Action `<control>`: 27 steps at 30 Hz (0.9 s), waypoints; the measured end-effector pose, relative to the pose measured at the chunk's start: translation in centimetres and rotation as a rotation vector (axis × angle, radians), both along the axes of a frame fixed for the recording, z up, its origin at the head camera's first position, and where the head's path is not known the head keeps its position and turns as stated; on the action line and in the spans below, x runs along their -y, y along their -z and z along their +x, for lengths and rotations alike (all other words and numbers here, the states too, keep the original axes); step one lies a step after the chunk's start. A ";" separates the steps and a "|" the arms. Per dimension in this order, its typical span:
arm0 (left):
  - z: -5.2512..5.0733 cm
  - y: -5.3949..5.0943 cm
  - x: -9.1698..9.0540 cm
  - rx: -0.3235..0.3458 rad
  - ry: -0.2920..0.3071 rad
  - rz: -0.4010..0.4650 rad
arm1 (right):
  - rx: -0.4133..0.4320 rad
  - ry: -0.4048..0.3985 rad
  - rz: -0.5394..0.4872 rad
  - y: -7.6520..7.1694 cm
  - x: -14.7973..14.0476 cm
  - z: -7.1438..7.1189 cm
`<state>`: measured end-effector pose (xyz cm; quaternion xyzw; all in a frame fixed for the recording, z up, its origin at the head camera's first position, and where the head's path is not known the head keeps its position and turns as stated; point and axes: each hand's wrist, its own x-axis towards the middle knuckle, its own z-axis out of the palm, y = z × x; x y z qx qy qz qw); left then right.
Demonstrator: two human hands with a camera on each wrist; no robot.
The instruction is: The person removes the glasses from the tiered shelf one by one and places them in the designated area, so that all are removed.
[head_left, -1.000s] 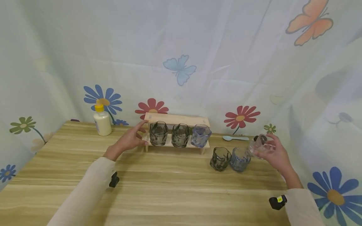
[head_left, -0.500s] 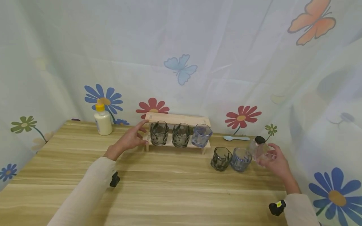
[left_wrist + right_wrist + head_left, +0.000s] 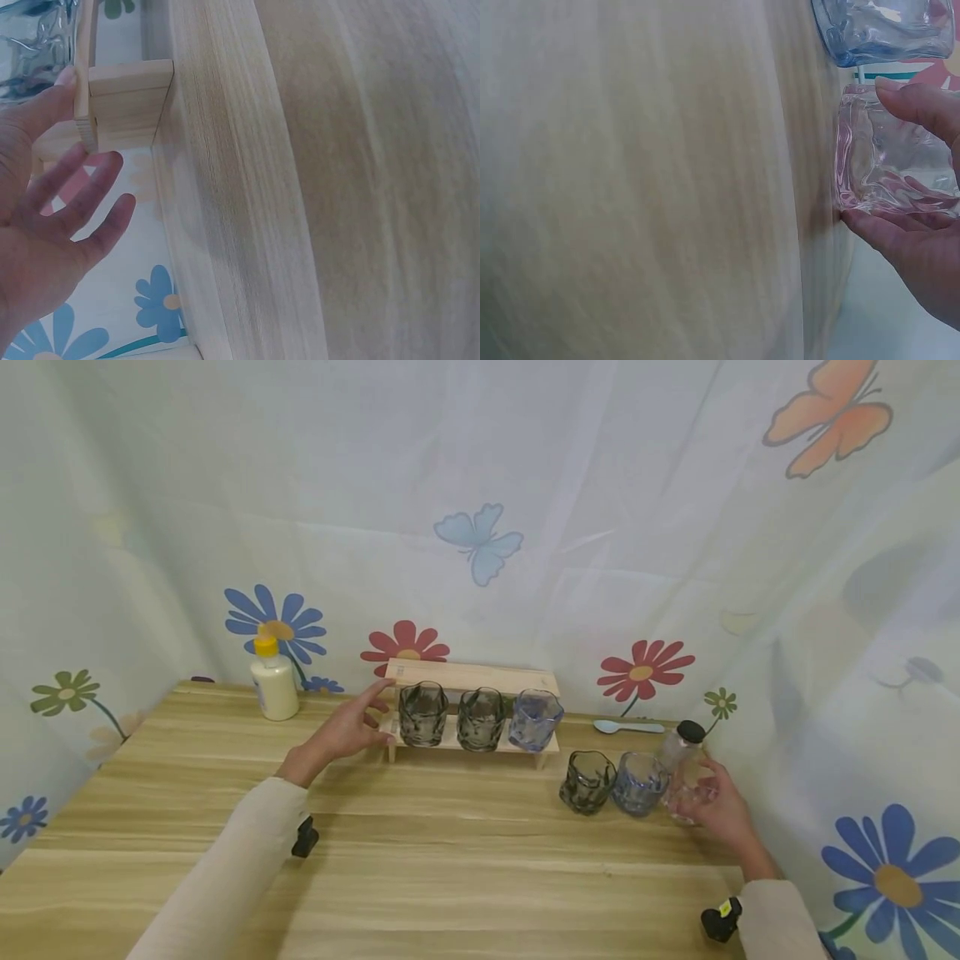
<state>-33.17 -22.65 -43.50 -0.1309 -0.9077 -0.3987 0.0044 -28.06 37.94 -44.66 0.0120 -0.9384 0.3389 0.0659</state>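
Note:
My right hand [image 3: 722,806] holds a clear, faintly pink glass tumbler [image 3: 885,165] between thumb and fingers. It is low over the table, right of a bluish tumbler [image 3: 640,785]; whether its base touches the wood I cannot tell. A smoky grey tumbler [image 3: 588,782] stands left of the bluish one. My left hand [image 3: 341,731] touches the left end of a two-step wooden rack [image 3: 472,675], with its index finger at the upper board and its thumb at the lower. Two grey tumblers [image 3: 423,715] and a bluish-purple tumbler [image 3: 536,720] stand on the lower step.
Behind the right hand stands a clear bottle with a black lid [image 3: 690,732], partly hidden. A pale blue spoon [image 3: 628,727] lies near the back edge. A cream-coloured bottle with a yellow top [image 3: 275,685] stands at the back left of the wooden table [image 3: 450,877].
My right hand has brought the clear tumbler down and nearer to the front, from before the black-lidded bottle to beside the bluish tumbler. The left hand stays at the rack.

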 end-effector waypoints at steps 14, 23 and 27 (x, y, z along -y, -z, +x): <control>0.1 -0.1 0.1 -0.021 0.011 0.007 | 0.057 -0.023 -0.010 -0.2 0.4 -0.4; 0.0 0.0 0.1 -0.023 0.017 0.005 | 0.087 -0.074 -0.020 -1.3 0.1 0.5; 0.2 -0.1 0.1 -0.017 0.010 -0.001 | 0.037 -0.119 0.056 -3.2 0.2 0.3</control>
